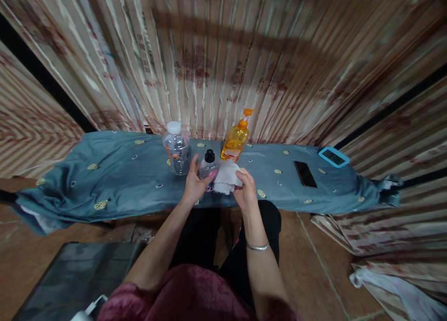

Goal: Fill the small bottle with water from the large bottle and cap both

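Observation:
My left hand [196,181] is wrapped round the lower part of a small clear bottle [208,165] with a black cap, which stands upright near the front of the cloth. In my right hand [246,185] is a white tissue [227,176], pinched at its right side. The tissue's left edge lies against the bottle's side. Just left of the small bottle stands a larger clear plastic bottle [179,153] with a white cap. Behind the tissue is an orange pump bottle [235,142], part full of amber liquid.
A green cloth with pineapple prints [115,172] covers the narrow table. Toward the right lie a dark phone [305,174] and a blue-framed digital timer [334,157]. Striped curtains [209,56] hang close behind. A dark box-like surface [80,279] is at lower left.

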The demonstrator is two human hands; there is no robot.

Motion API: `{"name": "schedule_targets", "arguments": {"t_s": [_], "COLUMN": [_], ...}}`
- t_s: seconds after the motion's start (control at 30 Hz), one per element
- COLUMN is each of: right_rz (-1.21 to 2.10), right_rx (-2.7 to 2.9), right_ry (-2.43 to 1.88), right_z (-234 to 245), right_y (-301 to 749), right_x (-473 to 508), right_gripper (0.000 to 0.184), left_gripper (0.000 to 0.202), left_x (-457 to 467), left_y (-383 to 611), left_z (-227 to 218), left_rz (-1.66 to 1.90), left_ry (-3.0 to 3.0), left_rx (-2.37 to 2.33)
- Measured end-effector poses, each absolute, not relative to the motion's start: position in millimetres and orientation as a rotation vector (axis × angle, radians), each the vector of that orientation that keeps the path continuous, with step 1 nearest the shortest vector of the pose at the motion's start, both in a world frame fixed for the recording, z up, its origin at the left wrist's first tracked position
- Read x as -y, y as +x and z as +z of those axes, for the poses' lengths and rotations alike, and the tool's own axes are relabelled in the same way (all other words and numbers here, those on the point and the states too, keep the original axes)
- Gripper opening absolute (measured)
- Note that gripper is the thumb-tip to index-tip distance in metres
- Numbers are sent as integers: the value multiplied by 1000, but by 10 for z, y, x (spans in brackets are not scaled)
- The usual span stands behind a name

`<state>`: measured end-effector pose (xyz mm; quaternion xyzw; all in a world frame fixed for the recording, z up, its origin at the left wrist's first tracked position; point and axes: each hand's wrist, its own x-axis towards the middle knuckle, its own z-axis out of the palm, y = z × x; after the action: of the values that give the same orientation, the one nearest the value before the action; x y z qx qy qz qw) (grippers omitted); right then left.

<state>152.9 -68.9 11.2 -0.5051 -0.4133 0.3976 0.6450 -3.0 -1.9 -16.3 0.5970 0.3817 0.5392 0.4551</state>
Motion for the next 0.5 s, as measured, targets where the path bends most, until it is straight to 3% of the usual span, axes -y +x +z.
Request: {"name": "schedule_targets", "arguments": {"t_s": [0.23, 0.5], "right_rz": [606, 541], "right_rx": [1165, 1217], "right_ry": [-1277, -1379], "right_z": [288, 213], "right_y": [1060, 1100], "right_x": [493, 411], "right_gripper": [50, 48], "left_gripper": [90, 89], "left_x": [47, 55], "left_y": [31, 50], "left_z": [-239, -298], "left_rz": [1272, 1291], "left_ry": [1560, 1629], "left_rx": [-1029, -1054]}}
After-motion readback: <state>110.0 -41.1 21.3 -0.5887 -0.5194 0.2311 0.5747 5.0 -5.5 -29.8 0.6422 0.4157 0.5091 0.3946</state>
